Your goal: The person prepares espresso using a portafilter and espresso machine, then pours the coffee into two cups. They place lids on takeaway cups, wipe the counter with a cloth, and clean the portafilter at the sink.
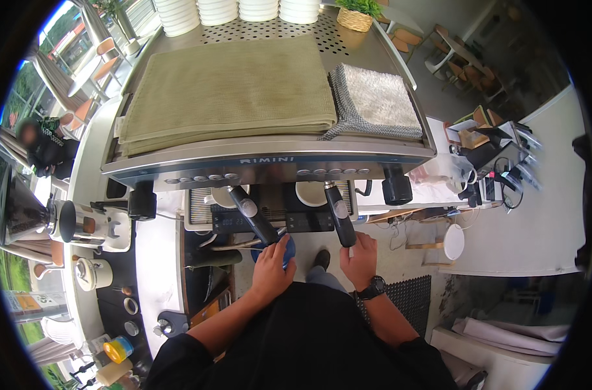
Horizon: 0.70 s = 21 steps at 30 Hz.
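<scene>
My left hand is at the lower end of the left portafilter handle, with thumb and fingers apart; contact cannot be told. By the tip of the right portafilter handle, my right hand has its fingers partly curled. Whether it touches the handle is unclear. Both portafilters sit in the front of a Rimini espresso machine. Below them, a white cup on the left and another cup on the right are partly hidden. Two black digital scales, left and right, lie at the drip tray's front edge.
A folded green towel and a grey cloth lie on the machine, before stacked white cups. Black steam knobs jut out at both sides. At left stands a coffee grinder; a person is beyond the counter.
</scene>
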Motion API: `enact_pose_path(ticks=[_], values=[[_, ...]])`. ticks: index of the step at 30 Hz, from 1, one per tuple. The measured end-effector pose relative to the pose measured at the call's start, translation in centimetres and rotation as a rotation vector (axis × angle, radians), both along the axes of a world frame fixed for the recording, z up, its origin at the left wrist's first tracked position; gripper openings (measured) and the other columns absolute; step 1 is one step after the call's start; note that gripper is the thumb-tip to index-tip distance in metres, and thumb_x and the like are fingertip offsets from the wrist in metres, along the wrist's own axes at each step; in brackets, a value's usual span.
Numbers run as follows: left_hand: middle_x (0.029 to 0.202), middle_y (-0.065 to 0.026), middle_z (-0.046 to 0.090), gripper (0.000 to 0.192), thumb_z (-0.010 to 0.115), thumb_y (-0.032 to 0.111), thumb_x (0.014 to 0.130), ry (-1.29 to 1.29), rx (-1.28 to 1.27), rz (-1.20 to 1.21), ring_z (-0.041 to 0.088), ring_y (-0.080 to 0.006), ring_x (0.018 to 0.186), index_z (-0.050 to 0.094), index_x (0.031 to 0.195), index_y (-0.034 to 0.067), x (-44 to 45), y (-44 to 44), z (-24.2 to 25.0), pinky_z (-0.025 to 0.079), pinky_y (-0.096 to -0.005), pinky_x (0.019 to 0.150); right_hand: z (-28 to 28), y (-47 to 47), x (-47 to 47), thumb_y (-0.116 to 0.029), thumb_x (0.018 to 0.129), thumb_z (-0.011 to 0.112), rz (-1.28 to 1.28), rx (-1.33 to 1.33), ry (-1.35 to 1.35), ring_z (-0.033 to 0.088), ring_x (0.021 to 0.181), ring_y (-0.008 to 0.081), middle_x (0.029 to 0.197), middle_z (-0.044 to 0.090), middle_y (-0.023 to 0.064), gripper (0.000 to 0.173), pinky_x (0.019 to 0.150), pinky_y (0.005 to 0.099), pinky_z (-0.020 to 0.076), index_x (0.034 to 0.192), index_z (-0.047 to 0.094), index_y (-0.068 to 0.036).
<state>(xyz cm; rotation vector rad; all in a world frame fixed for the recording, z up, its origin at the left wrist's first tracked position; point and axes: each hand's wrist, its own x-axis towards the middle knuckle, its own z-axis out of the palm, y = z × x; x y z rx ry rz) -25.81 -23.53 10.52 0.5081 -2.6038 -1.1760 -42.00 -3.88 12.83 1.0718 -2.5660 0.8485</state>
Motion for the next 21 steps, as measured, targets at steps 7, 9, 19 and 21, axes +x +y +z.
enact_pose_path(ticks=[7, 9, 19, 21], values=[[0.11, -0.0192, 0.064, 0.067, 0.068, 0.012, 0.087, 0.061, -0.232, -0.034, 0.063, -0.0391, 0.1, 0.048, 0.15, 0.0, -0.3, -0.5, -0.1, 0.051, -0.0479, 0.092, 10.3, -3.1, -1.1, -0.007, 0.092, 0.066, 0.057, -0.232, 0.006, 0.067, 0.085, 0.0345, 0.101, 0.072, 0.0166, 0.06, 0.076, 0.0446, 0.0515, 0.149, 0.051, 0.002], [0.111, -0.0165, 0.066, 0.07, 0.067, 0.012, 0.085, 0.048, -0.276, -0.024, 0.063, -0.0362, 0.099, 0.048, 0.151, 0.001, -0.4, -0.6, -0.2, 0.051, -0.0465, 0.092, 12.0, -4.5, -1.8, -0.01, 0.093, 0.066, 0.097, -0.139, 0.021, 0.067, 0.085, 0.0347, 0.103, 0.072, 0.0173, 0.071, 0.076, 0.0449, 0.0515, 0.158, 0.04, 0.003], [0.112, -0.0131, 0.067, 0.082, 0.068, 0.008, 0.08, -0.014, -0.308, -0.056, 0.064, -0.035, 0.099, 0.045, 0.159, 0.015, -1.4, -1.1, -1.3, 0.051, -0.0461, 0.091, 12.7, -5.4, -3.1, -0.012, 0.091, 0.066, 0.11, 0.057, 0.162, 0.065, 0.077, 0.0336, 0.095, 0.07, 0.0127, 0.081, 0.074, 0.0458, 0.0489, 0.164, 0.032, -0.003], [0.111, -0.0125, 0.067, 0.084, 0.069, 0.008, 0.08, -0.047, -0.325, -0.044, 0.064, -0.0349, 0.098, 0.045, 0.16, 0.017, -1.8, -1.2, -1.4, 0.051, -0.0461, 0.091, 13.4, -5.4, -2.7, -0.01, 0.088, 0.065, 0.072, 0.125, 0.224, 0.064, 0.072, 0.0321, 0.088, 0.069, 0.0106, 0.082, 0.073, 0.0455, 0.0488, 0.164, 0.034, -0.003]])
